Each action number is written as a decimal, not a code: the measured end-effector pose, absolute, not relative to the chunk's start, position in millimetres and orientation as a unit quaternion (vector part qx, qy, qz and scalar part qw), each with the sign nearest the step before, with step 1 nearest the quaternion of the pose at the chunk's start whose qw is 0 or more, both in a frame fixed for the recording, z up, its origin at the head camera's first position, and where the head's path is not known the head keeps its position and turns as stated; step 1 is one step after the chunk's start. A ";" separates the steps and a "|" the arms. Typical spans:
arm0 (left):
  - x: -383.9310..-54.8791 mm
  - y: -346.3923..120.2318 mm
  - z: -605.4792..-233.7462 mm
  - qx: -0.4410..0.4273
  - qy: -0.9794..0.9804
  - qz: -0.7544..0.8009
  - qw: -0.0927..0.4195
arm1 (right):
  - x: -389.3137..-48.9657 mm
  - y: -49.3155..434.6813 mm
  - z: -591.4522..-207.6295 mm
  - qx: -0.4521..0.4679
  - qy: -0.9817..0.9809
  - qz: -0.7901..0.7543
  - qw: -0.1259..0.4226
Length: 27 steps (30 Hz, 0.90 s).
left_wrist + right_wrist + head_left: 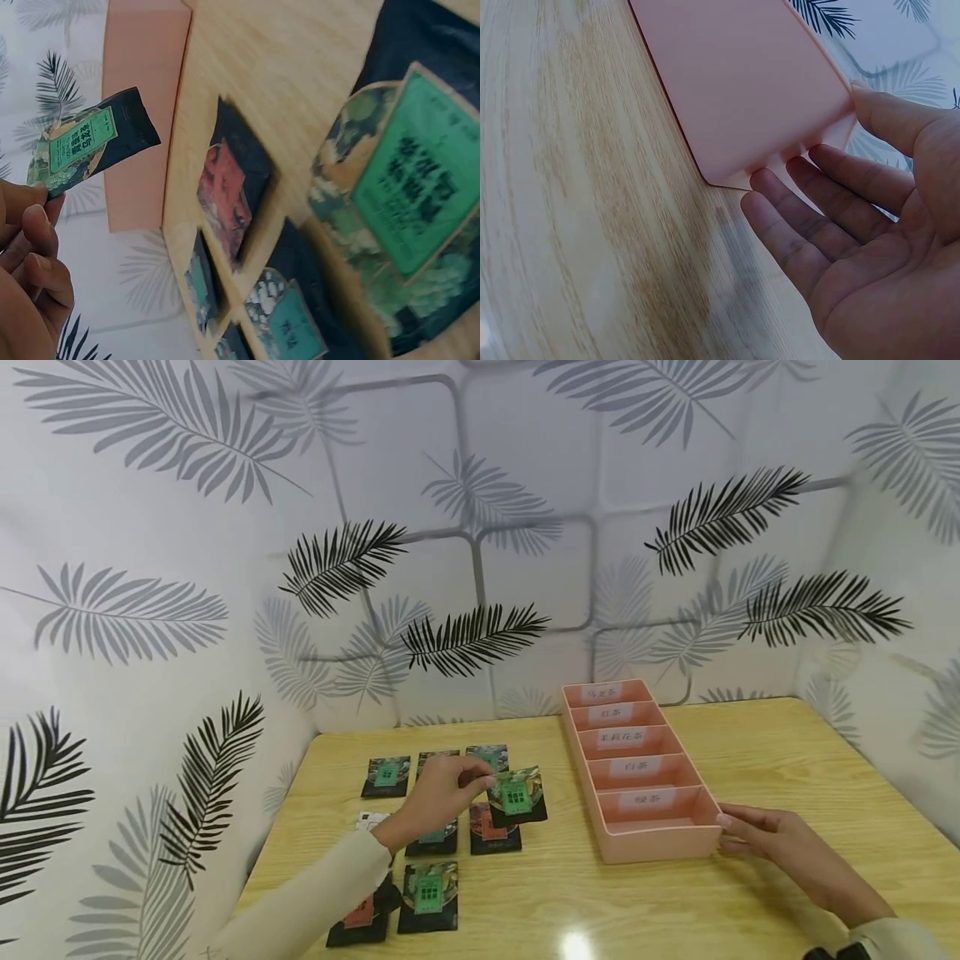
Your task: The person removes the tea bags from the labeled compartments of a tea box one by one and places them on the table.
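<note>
My left hand (448, 792) pinches a tea packet (519, 796) by its edge between thumb and fingers. Black with a green label, the packet is held up off the table in the left wrist view. Below it in the head view lies a red-labelled tea packet (493, 833), partly covered. My right hand (780, 852) touches the front right corner of a long pink box (660, 845). In the right wrist view its nearly straight fingers (840, 187) meet the box's side, with the thumb at the upper edge.
Dividers split the box into several compartments, each with a handwritten white label (636, 766). More tea packets lie in rows on the wooden table (570, 893), including a green-labelled one (428, 914) in front. My left sleeve (315, 893) hides some packets. A leaf-patterned curtain (525, 677) stands behind.
</note>
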<state>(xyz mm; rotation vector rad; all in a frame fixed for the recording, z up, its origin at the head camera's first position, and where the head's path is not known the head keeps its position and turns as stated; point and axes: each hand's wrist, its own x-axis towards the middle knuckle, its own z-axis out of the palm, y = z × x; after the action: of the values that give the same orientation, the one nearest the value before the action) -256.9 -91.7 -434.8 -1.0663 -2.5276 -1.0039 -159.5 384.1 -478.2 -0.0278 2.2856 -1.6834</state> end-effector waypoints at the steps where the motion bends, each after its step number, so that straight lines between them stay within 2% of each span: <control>1: -254.2 -93.1 -436.8 -0.360 -0.861 -0.344 0.104 | -159.2 383.9 -478.3 -0.006 0.796 -0.586 0.151; 14: -224.2 -108.5 -460.8 -0.314 -0.881 -0.353 0.012 | -159.5 383.5 -478.9 -0.003 0.796 -0.586 0.154; 27: -208.4 -115.7 -474.5 -0.317 -0.894 -0.314 -0.025 | -159.1 382.6 -476.8 -0.007 0.796 -0.587 0.148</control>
<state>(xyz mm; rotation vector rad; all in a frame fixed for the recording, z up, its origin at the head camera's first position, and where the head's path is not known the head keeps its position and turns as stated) -208.4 -115.7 -474.5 -1.0122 -2.8549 -1.0036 -159.1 382.6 -476.8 -0.0205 2.2891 -1.6884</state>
